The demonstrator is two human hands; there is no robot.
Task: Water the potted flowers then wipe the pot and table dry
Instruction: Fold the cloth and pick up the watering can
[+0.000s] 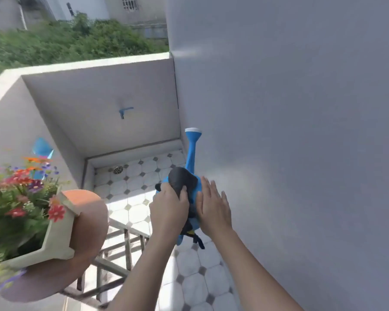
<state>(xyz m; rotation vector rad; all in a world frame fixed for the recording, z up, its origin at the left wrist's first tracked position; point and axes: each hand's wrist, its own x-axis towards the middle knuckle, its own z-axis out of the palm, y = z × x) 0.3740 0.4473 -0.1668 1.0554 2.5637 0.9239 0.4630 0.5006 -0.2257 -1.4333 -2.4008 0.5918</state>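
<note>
Far left I see potted flowers (20, 198) in pale pot (56, 239), on round brownish surface (88, 232). Centre: my left hand (169, 209), fingers (184, 194) pinching dark cloth (182, 179) draped over blue watering can (192, 158) on tiled floor (130, 187). Right hand (213, 207) flat beside can, fingers (208, 187) straight, held close together, gripping nothing

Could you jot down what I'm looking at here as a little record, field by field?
place: tiled balcony floor beside a white wall
left hand: gripping a dark cloth
right hand: open, fingers spread, beside the cloth
watering can: blue, spout upward, under the cloth
flower pot: pale, with mixed flowers, on a round table
wall fitting: blue tap
</note>
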